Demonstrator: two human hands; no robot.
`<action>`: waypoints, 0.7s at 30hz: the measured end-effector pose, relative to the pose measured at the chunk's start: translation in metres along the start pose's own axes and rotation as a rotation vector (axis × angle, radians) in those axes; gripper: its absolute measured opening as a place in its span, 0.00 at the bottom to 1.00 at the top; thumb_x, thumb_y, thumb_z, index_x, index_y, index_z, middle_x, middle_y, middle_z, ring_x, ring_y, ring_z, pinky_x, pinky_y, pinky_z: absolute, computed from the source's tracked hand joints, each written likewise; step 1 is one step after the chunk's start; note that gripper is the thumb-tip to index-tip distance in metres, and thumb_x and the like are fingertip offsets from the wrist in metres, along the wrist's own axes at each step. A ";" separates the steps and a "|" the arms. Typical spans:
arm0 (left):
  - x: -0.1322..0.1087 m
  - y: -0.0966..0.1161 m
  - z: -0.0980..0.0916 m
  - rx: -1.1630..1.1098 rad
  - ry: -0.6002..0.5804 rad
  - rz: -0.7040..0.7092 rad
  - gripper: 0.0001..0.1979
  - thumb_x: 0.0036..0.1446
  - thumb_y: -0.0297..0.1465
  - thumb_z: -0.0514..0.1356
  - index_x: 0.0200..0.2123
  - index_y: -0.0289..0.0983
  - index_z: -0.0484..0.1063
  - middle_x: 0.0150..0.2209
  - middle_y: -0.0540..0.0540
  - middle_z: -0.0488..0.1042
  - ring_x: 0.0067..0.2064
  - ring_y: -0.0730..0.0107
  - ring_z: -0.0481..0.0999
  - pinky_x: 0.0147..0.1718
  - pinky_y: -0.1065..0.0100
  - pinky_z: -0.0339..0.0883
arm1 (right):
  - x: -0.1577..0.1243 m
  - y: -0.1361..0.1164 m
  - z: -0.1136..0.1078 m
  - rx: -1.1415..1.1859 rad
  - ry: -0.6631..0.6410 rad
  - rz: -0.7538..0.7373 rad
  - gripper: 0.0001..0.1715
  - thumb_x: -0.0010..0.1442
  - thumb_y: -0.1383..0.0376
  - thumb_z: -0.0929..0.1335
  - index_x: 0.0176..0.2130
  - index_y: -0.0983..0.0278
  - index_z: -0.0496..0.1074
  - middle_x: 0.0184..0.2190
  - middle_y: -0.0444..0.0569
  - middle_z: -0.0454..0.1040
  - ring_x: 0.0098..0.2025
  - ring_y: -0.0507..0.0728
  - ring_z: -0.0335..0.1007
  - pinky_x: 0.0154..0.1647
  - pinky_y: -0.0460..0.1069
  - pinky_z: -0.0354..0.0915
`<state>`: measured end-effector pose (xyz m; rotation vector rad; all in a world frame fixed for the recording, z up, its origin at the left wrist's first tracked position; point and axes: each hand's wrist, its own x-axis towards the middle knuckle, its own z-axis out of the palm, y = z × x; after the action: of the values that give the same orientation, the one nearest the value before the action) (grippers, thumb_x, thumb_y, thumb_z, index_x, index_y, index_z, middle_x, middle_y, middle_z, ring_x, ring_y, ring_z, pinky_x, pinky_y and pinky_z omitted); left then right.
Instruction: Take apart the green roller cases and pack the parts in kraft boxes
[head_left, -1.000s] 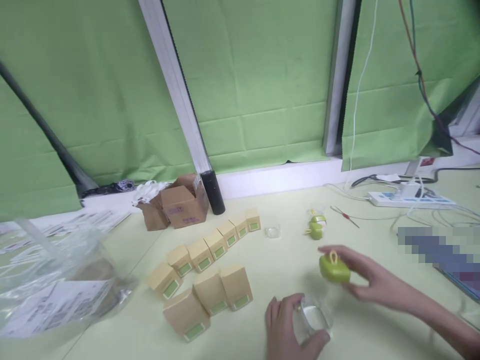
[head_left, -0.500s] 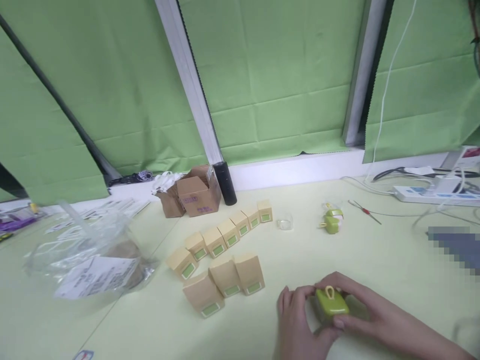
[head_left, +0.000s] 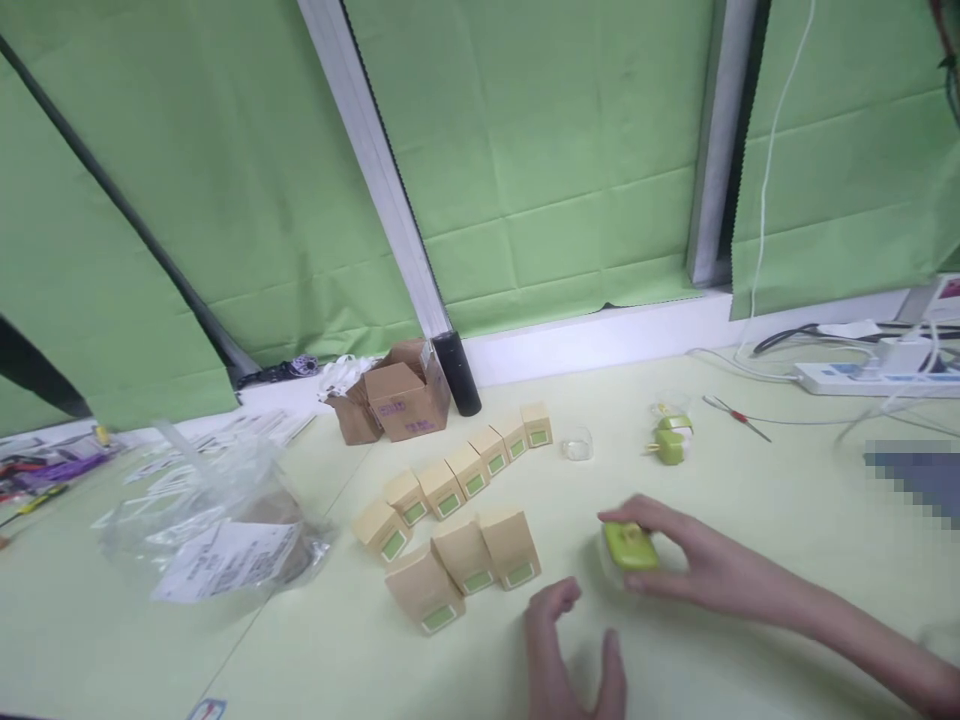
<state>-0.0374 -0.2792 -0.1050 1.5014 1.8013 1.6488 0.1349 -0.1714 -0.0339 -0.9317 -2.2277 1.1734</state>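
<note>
My right hand (head_left: 686,555) grips a small box with a glossy green lid (head_left: 631,546), fingers and thumb on opposite sides of it. The lid bears a small loop on top, and below it the body looks pale and partly see-through. Nearer to me and to the left, my left hand (head_left: 566,655) holds nothing, its thumb and fingers apart over the table. Just left of it stand several larger beige cartons (head_left: 472,555) with green labels. A clear small cup-like container (head_left: 577,444) sits farther back, and a second green piece with a loop (head_left: 671,440) lies to its right.
Smaller beige cartons (head_left: 466,468) form a slanting row. A clear plastic bag with a label sheet (head_left: 225,560) lies on the left. Behind are a brown cardboard box (head_left: 405,400) and a black cylinder (head_left: 457,375). A red-marked thin tool (head_left: 739,416) and a power strip (head_left: 840,380) are at right.
My left hand has let go of the green-lidded box and drawn back toward me, opening. My right hand has carried the box away from me and slightly left.
</note>
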 end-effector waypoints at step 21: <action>0.042 -0.002 -0.002 0.045 -0.412 0.443 0.19 0.51 0.30 0.63 0.47 0.43 0.68 0.45 0.42 0.71 0.47 0.56 0.69 0.47 0.57 0.66 | 0.004 -0.030 -0.028 0.403 -0.221 -0.092 0.26 0.64 0.45 0.55 0.44 0.60 0.64 0.37 0.47 0.69 0.38 0.57 0.66 0.42 0.52 0.62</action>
<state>-0.0579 -0.2462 -0.0887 2.1883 1.3595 1.3273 0.1394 -0.1657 0.0067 -0.5542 -2.0521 1.6666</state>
